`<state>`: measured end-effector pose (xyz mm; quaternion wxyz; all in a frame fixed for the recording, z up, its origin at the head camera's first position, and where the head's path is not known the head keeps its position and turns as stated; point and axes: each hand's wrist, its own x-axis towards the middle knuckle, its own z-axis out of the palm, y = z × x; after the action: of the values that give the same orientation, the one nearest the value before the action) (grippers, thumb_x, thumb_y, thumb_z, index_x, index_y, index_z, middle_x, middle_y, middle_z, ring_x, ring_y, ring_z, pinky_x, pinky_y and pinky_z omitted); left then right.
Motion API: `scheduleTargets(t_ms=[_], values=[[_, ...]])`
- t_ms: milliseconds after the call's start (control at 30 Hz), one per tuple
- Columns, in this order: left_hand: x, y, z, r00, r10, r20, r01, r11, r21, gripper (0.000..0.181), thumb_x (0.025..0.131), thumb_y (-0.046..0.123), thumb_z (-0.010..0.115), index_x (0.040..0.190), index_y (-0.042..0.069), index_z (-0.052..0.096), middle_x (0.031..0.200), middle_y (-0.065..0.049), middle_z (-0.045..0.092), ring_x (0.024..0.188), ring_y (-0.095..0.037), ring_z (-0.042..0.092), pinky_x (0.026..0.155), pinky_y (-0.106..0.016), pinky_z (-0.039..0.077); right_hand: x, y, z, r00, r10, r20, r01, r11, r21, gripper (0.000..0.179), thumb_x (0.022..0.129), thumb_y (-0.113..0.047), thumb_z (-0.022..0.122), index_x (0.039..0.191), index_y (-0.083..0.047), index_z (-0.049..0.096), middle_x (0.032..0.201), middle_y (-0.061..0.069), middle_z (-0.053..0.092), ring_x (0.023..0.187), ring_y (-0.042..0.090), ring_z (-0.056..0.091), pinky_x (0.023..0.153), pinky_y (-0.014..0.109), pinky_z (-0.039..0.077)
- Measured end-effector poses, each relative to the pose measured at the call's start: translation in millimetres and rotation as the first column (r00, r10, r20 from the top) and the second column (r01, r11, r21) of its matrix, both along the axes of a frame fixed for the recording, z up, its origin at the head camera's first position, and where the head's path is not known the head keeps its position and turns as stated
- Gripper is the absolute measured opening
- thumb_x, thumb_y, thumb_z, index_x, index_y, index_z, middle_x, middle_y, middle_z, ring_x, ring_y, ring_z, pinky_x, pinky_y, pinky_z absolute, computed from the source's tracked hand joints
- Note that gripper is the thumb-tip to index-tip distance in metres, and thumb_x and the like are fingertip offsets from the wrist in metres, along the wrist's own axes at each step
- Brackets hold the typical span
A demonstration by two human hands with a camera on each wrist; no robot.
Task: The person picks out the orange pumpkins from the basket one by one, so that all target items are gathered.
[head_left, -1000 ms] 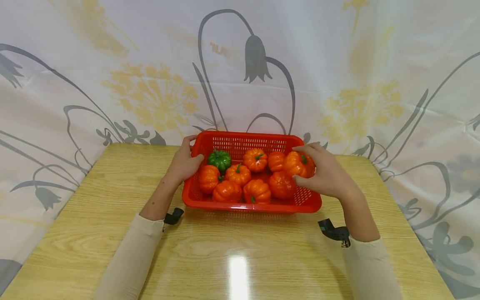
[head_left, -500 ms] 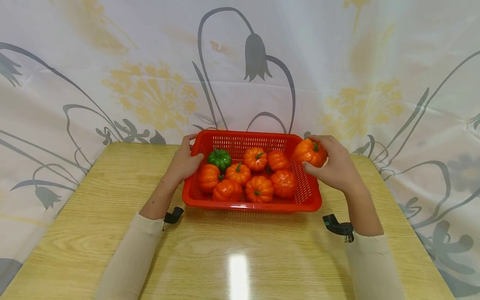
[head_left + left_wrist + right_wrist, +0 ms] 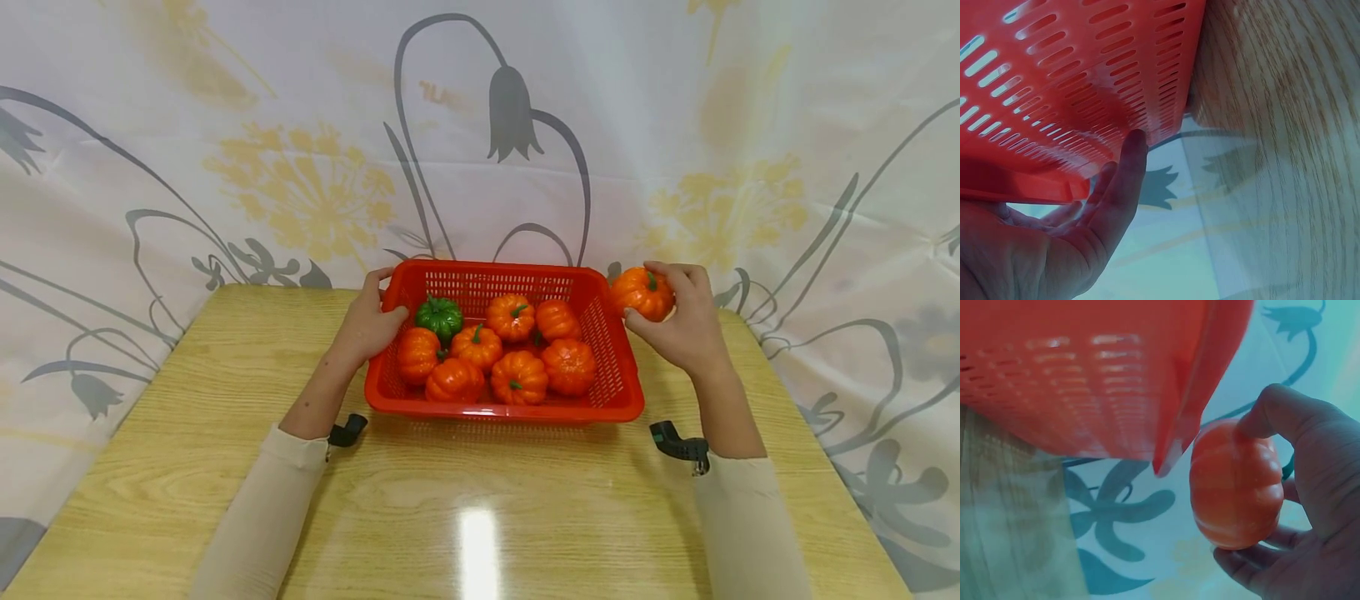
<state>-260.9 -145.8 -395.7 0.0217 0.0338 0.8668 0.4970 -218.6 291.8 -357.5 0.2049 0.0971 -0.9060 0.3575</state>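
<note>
A red plastic basket [image 3: 504, 412] with slotted walls stands in the middle of the head view. My left hand [image 3: 371, 323] grips its left rim, thumb over the edge; in the left wrist view, fingers [image 3: 1124, 187] lie along the outside wall. Just past the basket's right rim, my right hand [image 3: 692, 321] holds a small orange pumpkin [image 3: 642, 293] between thumb and fingers, its green stem towards the palm in the right wrist view. Inside the basket sit a green pumpkin [image 3: 439, 319] and several orange pumpkins [image 3: 519, 377], glossy and ribbed.
The basket is on a light wooden table [image 3: 420, 492] with a bright light reflection near the front. Behind it hangs a white cloth [image 3: 315, 92] printed with grey and yellow flowers. A small black device [image 3: 678, 442] is worn at the right wrist, another [image 3: 347, 431] at the left.
My right hand has carried the orange pumpkin up and right, from inside the basket to outside its right rim. Some pumpkins in the basket have shifted slightly. The left hand keeps its place.
</note>
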Motion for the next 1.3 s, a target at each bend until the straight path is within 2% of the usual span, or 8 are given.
scheduleTargets(t_ms=[300, 433, 500, 567, 833, 1300], values=[[0.1, -0.4, -0.9, 1.0, -0.005, -0.001, 0.005, 1.0, 0.009, 0.071, 0.103, 0.014, 0.055, 0.167, 0.014, 0.023, 0.136, -0.024, 0.054, 0.112, -0.041, 0.065, 0.087, -0.055, 0.063, -6.6, 7.7, -9.9, 0.998, -0.057, 0.019, 0.057, 0.997, -0.041, 0.066, 0.087, -0.015, 0.077, 0.149, 0.0, 0.057, 0.137, 0.026, 0.043, 0.114, 0.033, 0.049, 0.087, 0.023, 0.047], [0.6, -0.3, -0.6, 1.0, -0.009, 0.001, 0.009, 1.0, 0.016, 0.071, 0.103, 0.014, 0.055, 0.167, 0.013, 0.023, 0.136, -0.024, 0.054, 0.112, -0.042, 0.065, 0.086, -0.054, 0.064, -10.2, 11.1, -17.1, 0.997, -0.079, 0.006, 0.079, 0.995, -0.055, 0.067, 0.086, -0.015, 0.077, 0.148, 0.001, 0.057, 0.138, 0.027, 0.044, 0.116, 0.036, 0.05, 0.094, 0.045, 0.056], [0.7, -0.1, -0.3, 1.0, -0.009, 0.001, 0.009, 1.0, 0.021, 0.071, 0.103, 0.014, 0.055, 0.167, 0.014, 0.023, 0.136, -0.024, 0.054, 0.112, -0.042, 0.065, 0.086, -0.054, 0.064, -12.8, 12.9, -21.6, 0.996, -0.087, 0.006, 0.087, 0.994, -0.062, 0.067, 0.086, -0.014, 0.077, 0.148, 0.002, 0.057, 0.139, 0.027, 0.043, 0.116, 0.038, 0.051, 0.096, 0.057, 0.056], [0.7, -0.1, -0.2, 1.0, -0.01, 0.0, 0.01, 1.0, 0.023, 0.071, 0.103, 0.014, 0.055, 0.167, 0.014, 0.023, 0.136, -0.024, 0.054, 0.112, -0.041, 0.065, 0.086, -0.054, 0.064, -15.0, 14.4, -25.8, 0.996, -0.09, 0.01, 0.091, 0.994, -0.068, 0.067, 0.087, -0.014, 0.077, 0.148, 0.002, 0.057, 0.139, 0.028, 0.043, 0.117, 0.04, 0.051, 0.097, 0.063, 0.054], [0.6, -0.8, -0.1, 1.0, -0.013, -0.003, 0.013, 1.0, 0.023, 0.071, 0.103, 0.014, 0.055, 0.167, 0.013, 0.023, 0.136, -0.024, 0.054, 0.112, -0.041, 0.065, 0.087, -0.054, 0.063, -20.3, 18.6, -39.3, 0.996, -0.071, 0.051, 0.075, 0.993, -0.088, 0.068, 0.087, -0.013, 0.079, 0.148, 0.004, 0.055, 0.14, 0.031, 0.042, 0.121, 0.046, 0.049, 0.103, 0.068, 0.051], [1.7, 0.4, 1.0, 1.0, -0.012, -0.004, 0.012, 1.0, 0.011, 0.071, 0.103, 0.015, 0.055, 0.167, 0.013, 0.023, 0.134, -0.024, 0.054, 0.11, -0.041, 0.066, 0.086, -0.053, 0.064, -28.9, 25.2, -59.3, 0.993, -0.049, 0.106, 0.05, 0.999, -0.002, 0.069, 0.092, -0.011, 0.075, 0.152, 0.009, 0.048, 0.145, 0.036, 0.04, 0.126, 0.055, 0.048, 0.106, 0.072, 0.046]])
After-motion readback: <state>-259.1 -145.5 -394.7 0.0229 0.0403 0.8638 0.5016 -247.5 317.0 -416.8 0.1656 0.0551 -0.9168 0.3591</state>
